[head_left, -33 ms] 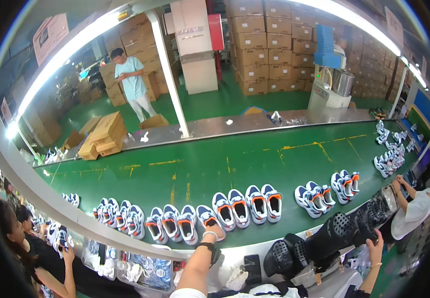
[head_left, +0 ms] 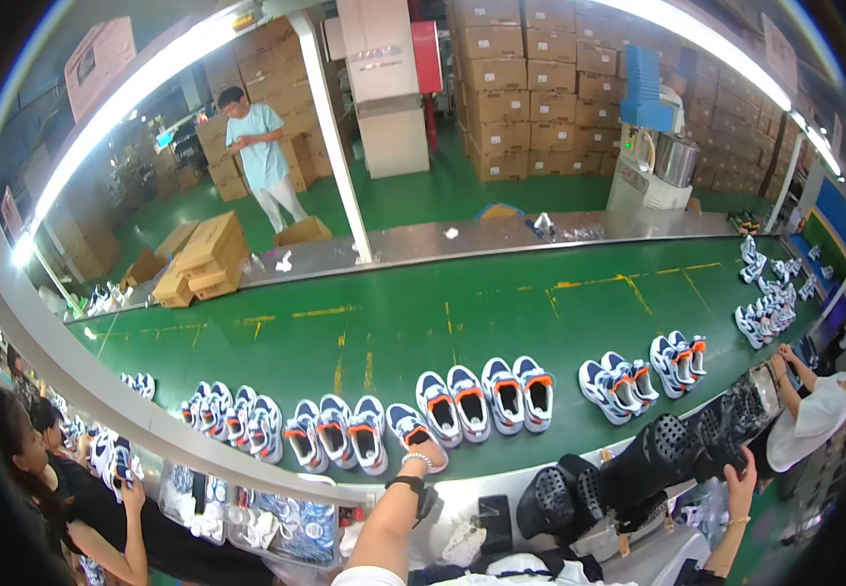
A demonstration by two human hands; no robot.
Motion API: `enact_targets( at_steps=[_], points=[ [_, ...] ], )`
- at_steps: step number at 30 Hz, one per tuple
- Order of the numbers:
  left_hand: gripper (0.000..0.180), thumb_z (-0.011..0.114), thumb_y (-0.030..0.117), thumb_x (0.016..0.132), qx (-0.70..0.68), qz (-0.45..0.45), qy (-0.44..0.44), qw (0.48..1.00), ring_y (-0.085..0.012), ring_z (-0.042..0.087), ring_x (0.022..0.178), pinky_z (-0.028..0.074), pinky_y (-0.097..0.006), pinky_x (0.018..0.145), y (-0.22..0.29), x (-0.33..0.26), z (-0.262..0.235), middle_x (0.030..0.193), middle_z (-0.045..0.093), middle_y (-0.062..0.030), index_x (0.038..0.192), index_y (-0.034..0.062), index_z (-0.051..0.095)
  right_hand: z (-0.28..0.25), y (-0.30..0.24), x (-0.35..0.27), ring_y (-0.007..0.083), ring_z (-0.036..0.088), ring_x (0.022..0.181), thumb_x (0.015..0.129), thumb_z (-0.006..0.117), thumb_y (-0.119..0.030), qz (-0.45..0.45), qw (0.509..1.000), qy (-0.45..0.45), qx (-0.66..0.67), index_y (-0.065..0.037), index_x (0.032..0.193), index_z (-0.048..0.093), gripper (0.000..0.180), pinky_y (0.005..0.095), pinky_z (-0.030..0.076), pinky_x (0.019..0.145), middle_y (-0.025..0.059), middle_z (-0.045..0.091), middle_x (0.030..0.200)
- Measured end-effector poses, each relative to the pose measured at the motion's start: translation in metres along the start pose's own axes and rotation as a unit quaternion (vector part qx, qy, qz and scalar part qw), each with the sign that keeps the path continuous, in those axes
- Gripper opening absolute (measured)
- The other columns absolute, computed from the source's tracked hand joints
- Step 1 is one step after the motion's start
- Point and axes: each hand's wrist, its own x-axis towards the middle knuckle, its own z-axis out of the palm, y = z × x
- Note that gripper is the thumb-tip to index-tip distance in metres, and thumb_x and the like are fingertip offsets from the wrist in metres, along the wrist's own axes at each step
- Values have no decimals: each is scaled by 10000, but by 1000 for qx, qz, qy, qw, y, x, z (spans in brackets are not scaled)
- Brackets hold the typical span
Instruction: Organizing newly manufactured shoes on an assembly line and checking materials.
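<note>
My left hand point(head_left: 425, 456) reaches over the near edge of the green belt, its fingers closed at the heel opening of a white, navy and orange sneaker point(head_left: 406, 422). Three similar sneakers point(head_left: 368, 435) stand to its left, and a pair point(head_left: 452, 405) is close on its right. At the lower right, my right hand point(head_left: 738, 471) is closed around the edge of a black moulded piece point(head_left: 712, 461). That piece lies beside a row of black perforated forms point(head_left: 670, 441); its exact kind is unclear.
More sneakers point(head_left: 618, 389) stand along the belt point(head_left: 501, 303). Cardboard boxes point(head_left: 206, 256) sit across it. Co-workers are on both sides: one in black point(head_left: 101, 518) handles a shoe, another wears white point(head_left: 813, 420). Trays point(head_left: 281, 527) and a dark flat object point(head_left: 494, 524) are near me.
</note>
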Motion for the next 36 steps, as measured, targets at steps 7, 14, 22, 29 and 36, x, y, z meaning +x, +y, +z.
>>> enact_targets(
  at_steps=[7, 14, 22, 29, 36],
  points=[
    [338, 562, 305, 740, -30, 29, 32, 999, -328, 654, 869, 513, -404, 748, 23, -17, -21, 932, 676, -192, 868, 25, 700, 64, -111, 2, 156, 536, 934, 885, 581, -56, -98, 986, 132, 12, 26, 1292, 422, 444, 272, 443, 838, 98, 542, 1119],
    [411, 661, 270, 725, -172, -93, 326, 925, -313, 503, 1035, 402, -402, 901, 57, -78, 8, 1068, 536, -142, 1063, 40, 620, 336, -153, -51, 421, 608, 755, 807, 674, -282, -196, 890, -316, -263, 24, 1006, 571, 380, 471, 477, 655, 244, 623, 761],
    [502, 667, 107, 740, -372, -66, 326, 867, -392, 432, 1200, 475, -436, 895, 28, -99, 63, 1360, 381, -216, 1217, 170, 524, 558, -72, -99, 287, 663, 736, 748, 690, -328, -345, 757, -402, -382, -55, 763, 671, 274, 398, 525, 636, 140, 665, 762],
    [409, 619, 110, 774, -390, -58, 296, 870, -373, 475, 1164, 478, -431, 886, 12, -89, 64, 1311, 452, -200, 1177, 132, 554, 627, -33, -119, 251, 673, 681, 797, 589, -182, -311, 771, -336, -442, -86, 735, 695, 156, 361, 534, 606, 98, 674, 739],
    [411, 608, 86, 767, -415, -13, 283, 865, -380, 471, 1149, 401, -426, 974, -15, -86, 76, 1264, 494, -196, 1168, 39, 532, 657, -40, -122, 241, 677, 816, 828, 534, -128, -316, 728, -393, -465, -118, 835, 697, 164, 347, 536, 666, 89, 690, 877]
  ],
)
